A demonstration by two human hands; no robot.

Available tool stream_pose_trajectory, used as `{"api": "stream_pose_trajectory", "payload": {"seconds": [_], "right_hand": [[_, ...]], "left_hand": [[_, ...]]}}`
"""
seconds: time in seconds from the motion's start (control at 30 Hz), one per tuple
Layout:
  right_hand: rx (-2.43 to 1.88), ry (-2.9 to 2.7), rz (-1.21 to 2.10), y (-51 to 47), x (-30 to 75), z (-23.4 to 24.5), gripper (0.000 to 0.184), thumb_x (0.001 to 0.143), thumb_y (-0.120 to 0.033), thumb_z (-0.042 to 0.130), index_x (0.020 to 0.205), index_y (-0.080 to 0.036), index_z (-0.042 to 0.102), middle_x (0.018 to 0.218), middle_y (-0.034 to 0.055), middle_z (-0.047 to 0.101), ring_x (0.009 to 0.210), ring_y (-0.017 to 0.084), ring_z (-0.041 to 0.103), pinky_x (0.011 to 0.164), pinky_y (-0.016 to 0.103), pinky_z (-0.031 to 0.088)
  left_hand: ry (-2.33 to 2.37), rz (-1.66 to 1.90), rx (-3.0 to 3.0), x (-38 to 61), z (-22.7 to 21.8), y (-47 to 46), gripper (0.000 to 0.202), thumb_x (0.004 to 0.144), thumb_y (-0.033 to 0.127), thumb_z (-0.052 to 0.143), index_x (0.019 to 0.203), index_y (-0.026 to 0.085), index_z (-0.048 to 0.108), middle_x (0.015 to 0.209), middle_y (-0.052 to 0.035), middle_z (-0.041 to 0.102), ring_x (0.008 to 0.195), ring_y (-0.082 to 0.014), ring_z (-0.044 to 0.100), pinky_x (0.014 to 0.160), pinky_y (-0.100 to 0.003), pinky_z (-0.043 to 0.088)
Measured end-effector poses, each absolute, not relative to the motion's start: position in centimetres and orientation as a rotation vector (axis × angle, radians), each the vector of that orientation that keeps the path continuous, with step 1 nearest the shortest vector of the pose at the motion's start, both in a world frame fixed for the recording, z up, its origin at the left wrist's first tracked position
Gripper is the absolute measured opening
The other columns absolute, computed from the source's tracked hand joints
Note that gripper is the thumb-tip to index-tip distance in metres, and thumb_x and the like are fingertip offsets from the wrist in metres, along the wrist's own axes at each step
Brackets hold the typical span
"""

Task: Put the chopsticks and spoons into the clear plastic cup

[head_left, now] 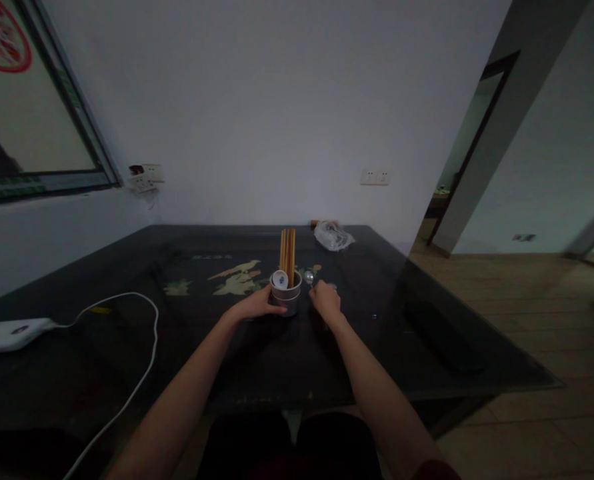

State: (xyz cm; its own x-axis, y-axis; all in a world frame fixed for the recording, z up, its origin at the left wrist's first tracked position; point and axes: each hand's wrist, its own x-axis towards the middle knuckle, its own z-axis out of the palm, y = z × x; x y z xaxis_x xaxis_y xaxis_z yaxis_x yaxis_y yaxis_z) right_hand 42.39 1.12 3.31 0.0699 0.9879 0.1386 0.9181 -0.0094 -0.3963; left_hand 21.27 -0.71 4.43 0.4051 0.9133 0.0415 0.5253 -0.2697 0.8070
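Centre frame: left hand (259,304), half-curled, is clasping utensil cup (287,305); right hand (325,298), fisted, is gripping metal spoon (309,275). Risk: spoon knocking chopsticks (287,250), tipping the cup.

A home by the look of it, dining space. Chopsticks (288,252) in a pot (291,304) on a bird-decorated worktop (371,347); sockets (375,177) on plain wall (251,120), window (24,117) at left.

Dark table (377,273): grey cup (291,299), plastic bag (333,236), white device (9,336), white cable (155,333), black slab (444,337).
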Motion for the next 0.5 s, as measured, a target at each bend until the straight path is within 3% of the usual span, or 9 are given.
{"api": "stream_pose_trajectory", "payload": {"seconds": [0.1, 0.27, 0.5], "right_hand": [[-1.894, -1.751, 0.372, 1.8, 43.0, 3.7, 0.018, 0.085, -0.029, 0.051, 0.088, -0.018, 0.065, 0.09, 0.0111, 0.071, 0.087, 0.022, 0.067, 0.071, 0.028, 0.046], [-1.553, -1.526, 0.499, 3.0, 44.1, 3.6, 0.02, 0.083, -0.032, 0.051, 0.082, -0.017, 0.062, 0.066, 0.0046, 0.069, 0.065, 0.017, 0.066, 0.06, 0.024, 0.045], [-1.087, -1.273, 0.707, 2.4, 44.4, 4.6, 0.032, 0.073, -0.042, 0.058, 0.092, -0.016, 0.057, 0.054, -0.0033, 0.06, 0.044, 0.014, 0.055, 0.042, 0.021, 0.043]], "left_hand": [[1.206, 0.675, 1.871, 21.4, 4.2, -0.6, 0.076, 0.062, 0.04, 0.076, 0.127, 0.016, 0.044, 0.13, -0.0127, 0.055, 0.119, -0.0287, 0.052, 0.106, -0.043, 0.036], [1.16, 0.678, 1.814, 21.4, 3.8, -0.1, 0.077, 0.06, 0.04, 0.078, 0.125, 0.014, 0.044, 0.129, -0.0139, 0.056, 0.12, -0.0288, 0.052, 0.107, -0.045, 0.034], [1.135, 0.716, 1.747, 21.6, 4.2, -0.1, 0.079, 0.06, 0.037, 0.079, 0.126, 0.014, 0.043, 0.131, -0.0147, 0.053, 0.122, -0.0273, 0.05, 0.109, -0.042, 0.033]]}}
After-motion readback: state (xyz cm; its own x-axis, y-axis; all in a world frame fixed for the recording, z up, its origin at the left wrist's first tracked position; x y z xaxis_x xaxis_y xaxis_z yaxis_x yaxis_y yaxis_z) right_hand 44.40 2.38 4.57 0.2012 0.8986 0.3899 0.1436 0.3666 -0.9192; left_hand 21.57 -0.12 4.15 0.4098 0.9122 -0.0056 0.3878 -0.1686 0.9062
